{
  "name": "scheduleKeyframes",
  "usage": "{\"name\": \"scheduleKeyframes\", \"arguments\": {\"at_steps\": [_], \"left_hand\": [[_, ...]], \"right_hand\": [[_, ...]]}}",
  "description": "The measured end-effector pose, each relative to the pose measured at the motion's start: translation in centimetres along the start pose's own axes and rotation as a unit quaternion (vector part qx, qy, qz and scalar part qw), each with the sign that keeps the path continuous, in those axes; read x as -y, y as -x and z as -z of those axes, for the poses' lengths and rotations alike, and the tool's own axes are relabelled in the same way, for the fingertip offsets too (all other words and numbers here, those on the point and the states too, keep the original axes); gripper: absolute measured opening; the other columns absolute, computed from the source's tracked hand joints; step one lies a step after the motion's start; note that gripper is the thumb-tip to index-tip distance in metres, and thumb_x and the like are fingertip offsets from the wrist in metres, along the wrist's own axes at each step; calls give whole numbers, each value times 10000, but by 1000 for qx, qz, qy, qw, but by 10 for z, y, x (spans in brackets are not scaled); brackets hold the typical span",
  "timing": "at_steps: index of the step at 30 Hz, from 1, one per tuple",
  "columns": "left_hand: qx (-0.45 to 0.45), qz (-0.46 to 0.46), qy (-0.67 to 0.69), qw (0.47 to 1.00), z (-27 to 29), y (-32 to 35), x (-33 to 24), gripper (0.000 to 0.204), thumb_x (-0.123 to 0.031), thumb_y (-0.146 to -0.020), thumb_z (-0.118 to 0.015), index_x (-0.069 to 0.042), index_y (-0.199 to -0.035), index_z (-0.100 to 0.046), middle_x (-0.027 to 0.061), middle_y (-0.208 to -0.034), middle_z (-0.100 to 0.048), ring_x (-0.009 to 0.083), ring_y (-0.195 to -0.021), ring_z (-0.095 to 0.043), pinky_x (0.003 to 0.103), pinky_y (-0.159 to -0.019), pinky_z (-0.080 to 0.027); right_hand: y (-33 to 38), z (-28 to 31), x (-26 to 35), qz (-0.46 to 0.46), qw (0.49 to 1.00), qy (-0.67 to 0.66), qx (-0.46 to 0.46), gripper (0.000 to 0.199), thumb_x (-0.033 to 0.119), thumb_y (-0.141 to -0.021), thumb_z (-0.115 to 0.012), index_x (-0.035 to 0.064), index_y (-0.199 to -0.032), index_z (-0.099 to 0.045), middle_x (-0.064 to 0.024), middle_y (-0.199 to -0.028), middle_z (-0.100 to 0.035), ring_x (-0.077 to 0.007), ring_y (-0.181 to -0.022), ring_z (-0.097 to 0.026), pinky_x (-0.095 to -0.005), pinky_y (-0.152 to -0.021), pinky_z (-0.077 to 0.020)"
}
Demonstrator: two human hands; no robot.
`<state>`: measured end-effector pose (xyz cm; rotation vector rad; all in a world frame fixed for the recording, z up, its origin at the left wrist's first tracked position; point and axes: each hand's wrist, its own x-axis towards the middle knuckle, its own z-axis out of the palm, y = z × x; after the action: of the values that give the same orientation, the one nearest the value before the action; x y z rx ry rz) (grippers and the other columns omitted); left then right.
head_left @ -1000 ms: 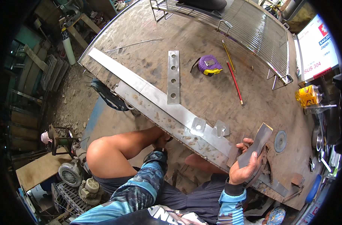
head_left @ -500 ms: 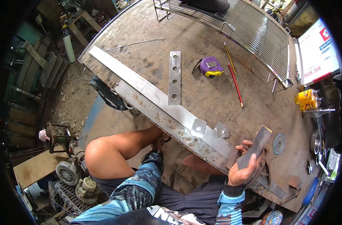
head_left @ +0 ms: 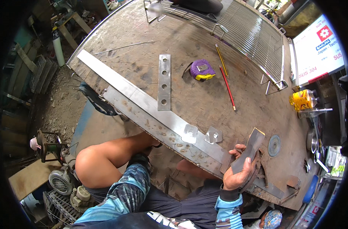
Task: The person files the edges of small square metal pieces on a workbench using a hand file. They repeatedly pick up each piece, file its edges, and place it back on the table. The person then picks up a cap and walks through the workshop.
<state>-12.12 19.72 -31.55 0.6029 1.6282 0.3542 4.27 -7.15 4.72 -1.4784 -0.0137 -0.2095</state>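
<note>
My right hand point(head_left: 237, 171) is shut on a dark flat metal plate point(head_left: 247, 150), which it holds tilted over the near right edge of the rusty workbench point(head_left: 189, 99). Just left of it, two small square plates with a hole each point(head_left: 190, 133) point(head_left: 213, 134) lie beside a long steel flat bar point(head_left: 135, 97) that runs along the bench's front edge. My left sleeve point(head_left: 132, 183) reaches under the bench beside my bare knee point(head_left: 92, 164); the left hand itself is hidden.
On the bench lie a strip with several holes point(head_left: 164, 82), a purple and yellow tape measure point(head_left: 201, 70), a red pencil point(head_left: 228, 87), a yellow pencil point(head_left: 221, 60) and a grinding disc point(head_left: 274, 145). A wire rack point(head_left: 250, 34) stands at the back, a yellow bottle point(head_left: 301, 100) at the right.
The view has shifted a little. My right hand keeps hold of the dark plate in nearly the same place.
</note>
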Motion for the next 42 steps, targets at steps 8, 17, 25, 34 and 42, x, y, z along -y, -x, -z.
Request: {"name": "scheduleKeyframes", "arguments": {"at_steps": [8, 17, 25, 34, 42], "left_hand": [[3, -14, -9, 1000, -6, 8, -5, 170, -110, -878, -658, 7, -990, -712, 83, -756, -660, 194, -617, -619, 341, -528, -465], [32, -65, -53, 996, -25, 91, 19, 165, -99, -868, -666, 18, -976, -713, 81, -740, -654, 193, -589, -607, 341, -510, -460], [470, -304, -215, 800, 4, 307, -55, 117, -124, -952, -731, -20, -995, -699, 26, -798, -646, 78, -681, -579, 262, -589, -455], [172, -693, -515, 475, -113, 378, -100, 496, -380, -883, -762, -110, -1288, -666, 141, -1222, -626, 364, -1245, -545, 507, -1034, -422], [319, -598, -378, 630, -133, 352, -110, 337, -131, -820, -844, -32, -1094, -676, 130, -1044, -709, 261, -942, -699, 417, -774, -546]], "right_hand": [[-1, 12, -8, -8, 999, -29, 23, 626, 323, -990, -475, -107, -1443, -451, -224, -1176, -628, -260, -953, -625, -372, -845, -535], [-1, 14, -9, -11, 998, -60, 26, 615, 322, -1012, -465, -76, -1480, -457, -172, -1143, -632, -225, -906, -637, -358, -833, -540], [-3, 16, -17, 22, 994, -102, 26, 562, 285, -1040, -443, -43, -1495, -477, -140, -1091, -648, -191, -905, -640, -331, -795, -552], [-9, 18, -26, 28, 994, -87, 59, 570, 226, -1059, -393, -14, -1575, -427, -127, -1381, -550, -141, -964, -586, -283, -760, -574], [-4, 24, -33, 27, 995, -91, 35, 559, 258, -1066, -410, -14, -1553, -447, -127, -1187, -615, -158, -909, -625, -299, -768, -570]]}}
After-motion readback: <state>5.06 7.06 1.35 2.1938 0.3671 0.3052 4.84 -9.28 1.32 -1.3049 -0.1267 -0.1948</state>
